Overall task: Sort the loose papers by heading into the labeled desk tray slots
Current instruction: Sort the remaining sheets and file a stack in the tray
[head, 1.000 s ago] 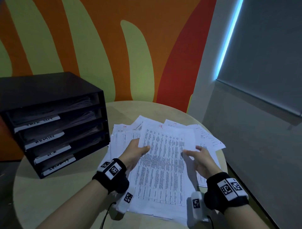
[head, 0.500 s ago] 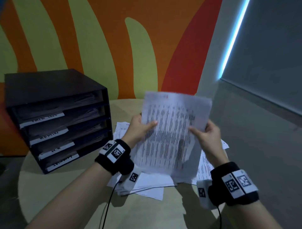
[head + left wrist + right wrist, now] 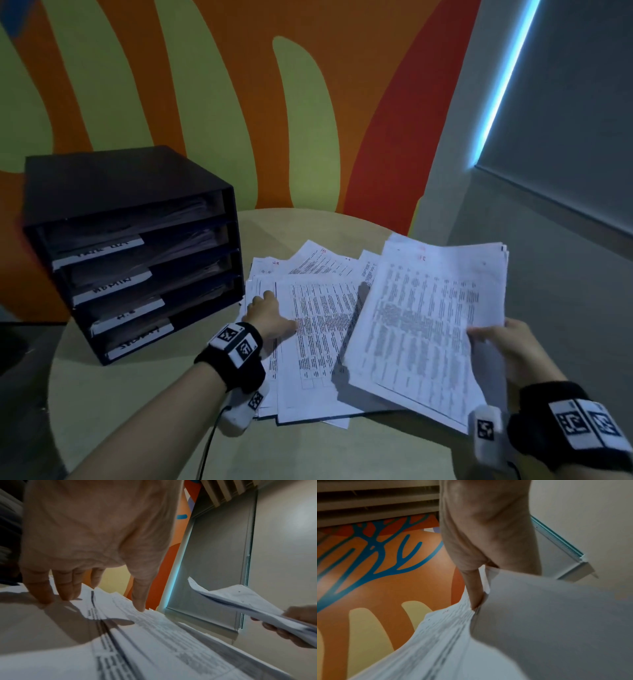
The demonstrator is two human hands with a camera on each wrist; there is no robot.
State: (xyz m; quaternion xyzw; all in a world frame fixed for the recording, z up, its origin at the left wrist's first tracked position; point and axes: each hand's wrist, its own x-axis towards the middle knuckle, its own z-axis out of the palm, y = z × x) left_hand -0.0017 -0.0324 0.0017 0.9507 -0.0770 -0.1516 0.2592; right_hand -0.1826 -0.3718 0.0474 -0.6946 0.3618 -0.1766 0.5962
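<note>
Lifted sheaf [image 3: 424,329] now swung right, pinched in my right hand [image 3: 507,346]; left hand [image 3: 270,313] spread flat on remaining pile [image 3: 318,342], next sheet exposed for sorting.

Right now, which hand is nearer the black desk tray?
Left. The left hand rests on the paper pile just beside the black desk tray; the right hand holds a lifted sheaf across the pile.
</note>
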